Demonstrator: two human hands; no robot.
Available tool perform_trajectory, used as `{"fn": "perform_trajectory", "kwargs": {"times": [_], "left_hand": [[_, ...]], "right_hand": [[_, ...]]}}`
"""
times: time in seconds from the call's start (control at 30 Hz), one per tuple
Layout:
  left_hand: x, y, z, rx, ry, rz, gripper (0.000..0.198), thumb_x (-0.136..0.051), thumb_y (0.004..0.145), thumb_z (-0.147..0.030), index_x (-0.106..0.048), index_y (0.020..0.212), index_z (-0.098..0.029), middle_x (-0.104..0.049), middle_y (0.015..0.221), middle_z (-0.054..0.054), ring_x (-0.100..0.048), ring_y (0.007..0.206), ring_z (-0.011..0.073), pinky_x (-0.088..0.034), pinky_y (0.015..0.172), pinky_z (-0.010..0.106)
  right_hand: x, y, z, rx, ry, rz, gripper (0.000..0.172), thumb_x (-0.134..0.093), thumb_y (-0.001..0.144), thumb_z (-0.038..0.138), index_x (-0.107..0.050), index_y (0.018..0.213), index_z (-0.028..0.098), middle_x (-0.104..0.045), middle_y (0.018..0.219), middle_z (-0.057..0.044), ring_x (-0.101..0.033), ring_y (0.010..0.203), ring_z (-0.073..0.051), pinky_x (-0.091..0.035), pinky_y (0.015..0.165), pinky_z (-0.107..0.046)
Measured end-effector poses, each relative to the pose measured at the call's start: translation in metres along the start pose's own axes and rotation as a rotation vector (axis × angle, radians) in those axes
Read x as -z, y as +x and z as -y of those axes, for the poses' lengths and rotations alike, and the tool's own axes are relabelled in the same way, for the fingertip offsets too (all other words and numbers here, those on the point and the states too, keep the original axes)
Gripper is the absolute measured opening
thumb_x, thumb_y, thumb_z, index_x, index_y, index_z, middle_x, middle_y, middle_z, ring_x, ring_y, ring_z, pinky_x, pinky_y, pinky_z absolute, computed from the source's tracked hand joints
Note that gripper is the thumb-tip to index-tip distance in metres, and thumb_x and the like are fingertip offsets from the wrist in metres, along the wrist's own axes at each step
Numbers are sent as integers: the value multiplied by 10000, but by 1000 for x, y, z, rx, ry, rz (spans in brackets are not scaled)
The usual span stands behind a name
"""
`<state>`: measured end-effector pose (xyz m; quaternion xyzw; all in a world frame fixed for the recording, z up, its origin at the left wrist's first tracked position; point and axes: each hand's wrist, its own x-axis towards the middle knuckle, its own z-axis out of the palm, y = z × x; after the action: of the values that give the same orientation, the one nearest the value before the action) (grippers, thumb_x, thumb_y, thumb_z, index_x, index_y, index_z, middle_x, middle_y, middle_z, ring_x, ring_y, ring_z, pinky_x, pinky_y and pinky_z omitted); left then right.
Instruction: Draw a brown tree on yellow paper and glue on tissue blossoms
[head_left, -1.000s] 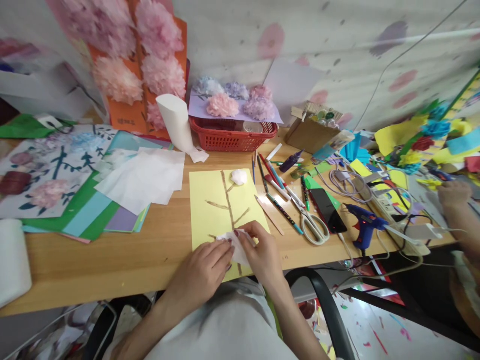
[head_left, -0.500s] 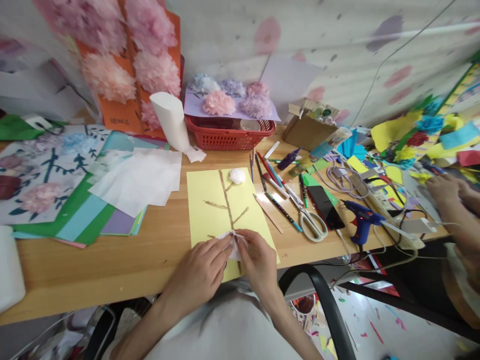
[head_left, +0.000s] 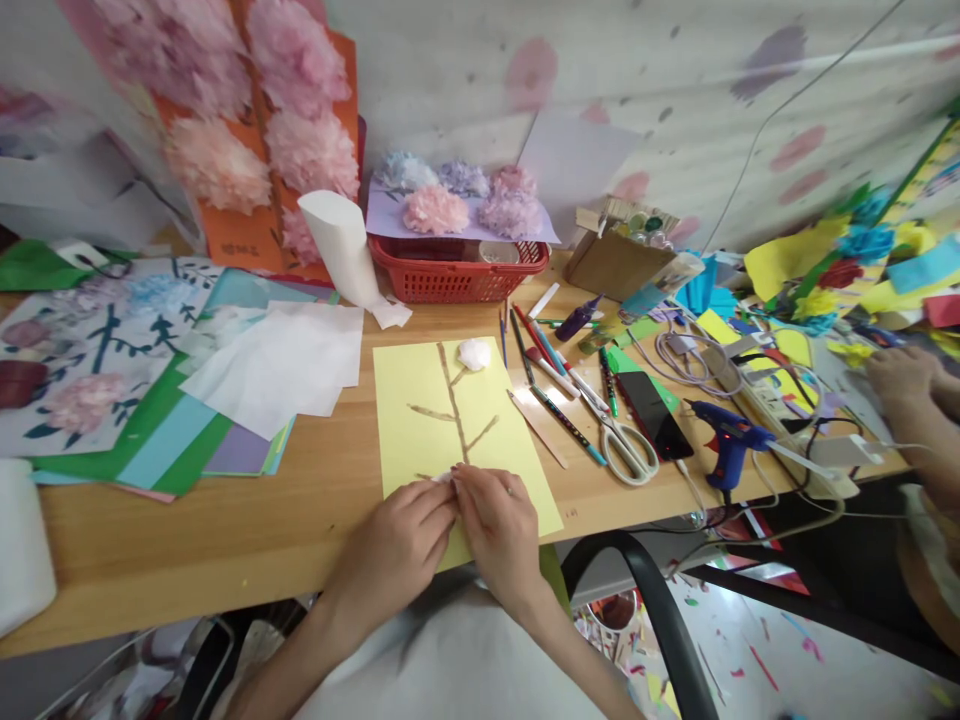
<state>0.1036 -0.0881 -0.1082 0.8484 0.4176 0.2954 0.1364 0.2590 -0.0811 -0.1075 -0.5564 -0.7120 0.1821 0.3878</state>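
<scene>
My left hand (head_left: 401, 540) and my right hand (head_left: 495, 525) meet over the near end of a yellow sheet (head_left: 420, 395) on the wooden table (head_left: 300, 510). Their fingertips pinch together on a small piece of white tissue (head_left: 444, 477), which is almost hidden between them. The yellow sheet carries a brown glued branch (head_left: 454, 405) and a white tissue flower (head_left: 474, 353) at its far end.
Scissors (head_left: 622, 450), several pens (head_left: 547, 365), a black phone (head_left: 654, 412) and a blue glue gun (head_left: 724, 445) lie right of the sheet. White tissue squares (head_left: 277, 360) on coloured paper lie left. A red basket (head_left: 457, 272) stands behind. Another person's hand (head_left: 904, 385) works at the far right.
The tissue piece has been gathered smaller between my fingertips, and my right hand has closed over it. The view has shifted slightly.
</scene>
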Motion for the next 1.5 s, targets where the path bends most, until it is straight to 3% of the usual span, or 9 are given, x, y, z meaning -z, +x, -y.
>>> {"fn": "perform_trajectory", "kwargs": {"times": [0.1, 0.2, 0.37, 0.57, 0.77, 0.9, 1.13, 1.3, 1.5], "left_hand": [[1, -3, 4, 127, -61, -66, 210, -471, 953, -177, -633, 1087, -187, -705, 1081, 57, -656, 993, 182, -563, 860, 325], [2, -2, 8, 160, -45, -14, 323, -463, 965, -206, -533, 1280, -174, -649, 1225, 83, -628, 1075, 188, -558, 882, 326], [1, 3, 11, -42, 70, 98, 356, -443, 959, -129, -535, 1302, -149, -612, 1305, 105, -609, 1018, 204, -548, 891, 367], [-10, 5, -4, 64, 224, -33, 295, -491, 944, -212, -590, 1186, -77, -630, 1195, 160, -614, 975, 245, -555, 831, 394], [-12, 6, -7, 35, 231, -9, 317, -508, 926, -234, -580, 1196, -84, -645, 1181, 147, -614, 945, 249, -540, 795, 390], [-4, 4, -3, -55, 224, 101, 345, -509, 933, -251, -567, 1256, -143, -634, 1238, 122, -593, 934, 251, -509, 771, 414], [-4, 7, -9, 5, 262, 192, 385, -502, 949, -261, -517, 1321, -163, -649, 1171, 109, -574, 900, 254, -479, 750, 416], [-6, 5, -6, 19, 164, 118, 278, -522, 947, -271, -574, 1201, -171, -667, 1119, 86, -579, 917, 247, -480, 769, 409], [-3, 0, -1, 80, 35, 24, 259, -514, 956, -250, -529, 1196, -152, -676, 1046, 84, -591, 929, 222, -479, 784, 370]], "right_hand": [[1, -10, 0, 128, -40, 30, 353, -502, 918, 114, -555, 1251, 222, -712, 1025, -77, -630, 958, -215, -532, 809, -370], [8, -17, -3, 159, -8, 61, 400, -495, 909, 98, -513, 1290, 220, -693, 1069, -87, -623, 957, -213, -522, 816, -373], [23, -17, -8, -109, 44, 22, 215, -490, 941, 205, -582, 1135, 223, -688, 962, -65, -645, 864, -195, -519, 744, -327], [36, 3, -8, -285, -177, 176, 212, -557, 890, 387, -603, 829, 189, -622, 853, -86, -578, 822, -253, -442, 726, -378], [41, 24, -18, -425, 114, 255, 191, -505, 913, 352, -481, 783, 215, -571, 665, 10, -536, 603, -161, -378, 552, -269], [35, 28, -22, -426, 214, 180, 169, -554, 886, 340, -496, 787, 216, -570, 642, 21, -531, 574, -152, -387, 516, -252], [18, 12, 2, -220, 13, -54, 63, -584, 898, 244, -633, 869, 219, -694, 792, -15, -613, 709, -165, -492, 671, -281], [14, -7, 2, -17, -109, 15, 218, -496, 943, 175, -640, 1100, 222, -720, 928, -65, -643, 889, -204, -545, 783, -341], [15, -30, -4, 147, -77, 175, 570, -467, 917, 152, -307, 1462, 200, -574, 1352, -141, -531, 1256, -261, -467, 1026, -490]]}}
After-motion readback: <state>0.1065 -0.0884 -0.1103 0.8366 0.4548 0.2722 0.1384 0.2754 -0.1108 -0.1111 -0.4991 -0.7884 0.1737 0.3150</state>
